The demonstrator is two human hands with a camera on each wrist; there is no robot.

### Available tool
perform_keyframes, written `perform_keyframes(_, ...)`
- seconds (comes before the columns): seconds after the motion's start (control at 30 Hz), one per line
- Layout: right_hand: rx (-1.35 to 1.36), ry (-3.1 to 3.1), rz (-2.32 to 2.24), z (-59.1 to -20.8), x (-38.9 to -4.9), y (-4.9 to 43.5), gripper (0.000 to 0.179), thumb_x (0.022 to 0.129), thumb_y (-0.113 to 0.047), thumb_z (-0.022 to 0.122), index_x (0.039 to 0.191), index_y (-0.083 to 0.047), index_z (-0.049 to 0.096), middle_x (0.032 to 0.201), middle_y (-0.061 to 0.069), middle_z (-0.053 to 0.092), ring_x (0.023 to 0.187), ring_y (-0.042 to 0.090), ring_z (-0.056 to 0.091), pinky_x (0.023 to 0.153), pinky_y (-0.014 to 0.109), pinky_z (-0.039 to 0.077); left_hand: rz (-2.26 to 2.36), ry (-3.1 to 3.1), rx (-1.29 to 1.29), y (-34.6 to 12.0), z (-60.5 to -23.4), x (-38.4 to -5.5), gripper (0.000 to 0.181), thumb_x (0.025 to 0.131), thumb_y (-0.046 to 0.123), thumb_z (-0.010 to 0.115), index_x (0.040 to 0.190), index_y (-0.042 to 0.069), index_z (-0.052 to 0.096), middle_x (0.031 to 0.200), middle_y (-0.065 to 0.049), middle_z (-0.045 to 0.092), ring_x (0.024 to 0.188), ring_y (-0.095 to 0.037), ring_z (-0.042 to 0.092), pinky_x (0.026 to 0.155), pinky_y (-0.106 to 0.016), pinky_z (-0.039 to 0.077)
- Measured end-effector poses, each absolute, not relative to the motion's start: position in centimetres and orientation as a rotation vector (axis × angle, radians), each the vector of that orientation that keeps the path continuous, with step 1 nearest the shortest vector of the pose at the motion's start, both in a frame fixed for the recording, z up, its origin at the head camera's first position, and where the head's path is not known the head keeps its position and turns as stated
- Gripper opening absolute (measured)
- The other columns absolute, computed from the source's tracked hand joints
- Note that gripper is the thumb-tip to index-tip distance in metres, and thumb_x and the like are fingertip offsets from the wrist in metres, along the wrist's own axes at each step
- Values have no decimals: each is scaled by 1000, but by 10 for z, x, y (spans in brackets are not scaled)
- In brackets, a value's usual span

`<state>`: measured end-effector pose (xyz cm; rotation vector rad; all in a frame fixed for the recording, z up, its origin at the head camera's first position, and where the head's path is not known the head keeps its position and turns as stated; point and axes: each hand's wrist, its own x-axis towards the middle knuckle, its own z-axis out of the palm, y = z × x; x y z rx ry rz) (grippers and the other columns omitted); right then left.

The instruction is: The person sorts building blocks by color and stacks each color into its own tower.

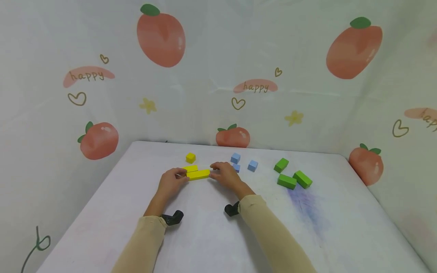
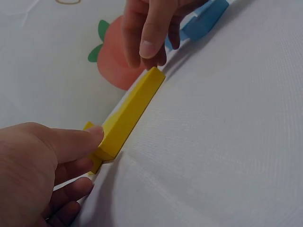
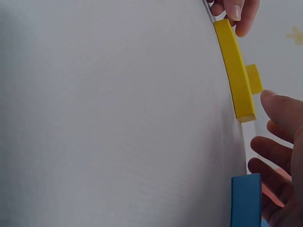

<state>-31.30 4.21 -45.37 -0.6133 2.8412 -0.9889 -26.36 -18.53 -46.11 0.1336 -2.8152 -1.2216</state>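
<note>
Two long yellow blocks lie side by side on the table: a front block and a rear block partly behind it. My left hand is at their left ends. In the left wrist view its thumb touches the near end of the front block, while the other fingers bend loosely beside the rear one. My right hand hovers by the front block's right end, fingers loosely bent with nothing between them. The right wrist view shows its thumb apart from that end, and a blue block below its fingers.
Behind the yellow pair sits a small yellow block. Blue blocks stand beyond my right hand, one partly hidden by it. Farther right are three green blocks. A printed cloth hangs behind the white table.
</note>
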Motion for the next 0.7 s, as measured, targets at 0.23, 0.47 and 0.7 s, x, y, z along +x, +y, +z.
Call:
perform_keyframes(0.23,-597,2861,-895,-457,-318,38,42,90,-28,72,129,-15,63,114,0,64,104,18,52,96,34,43,-1174,-2812,106,-184,-461,-264,33,88,17,72,118,3,67,106,-10,63,95,-26,56,83,-40,46)
perform_keyframes(0.47,-611,2916,-779,-460,-320,34,41,90,-27,71,129,-19,64,113,0,63,103,20,50,92,37,41,-1158,-2794,80,-184,-465,-265,34,87,15,72,118,3,67,106,-9,64,94,-26,55,82,-40,46)
perform_keyframes(0.7,-639,2937,-674,-457,-318,31,36,91,-27,69,127,-21,67,118,3,61,106,23,49,93,39,40,-1141,-2802,76,-185,-465,-265,33,87,15,72,117,3,67,107,-9,64,94,-26,56,82,-40,46)
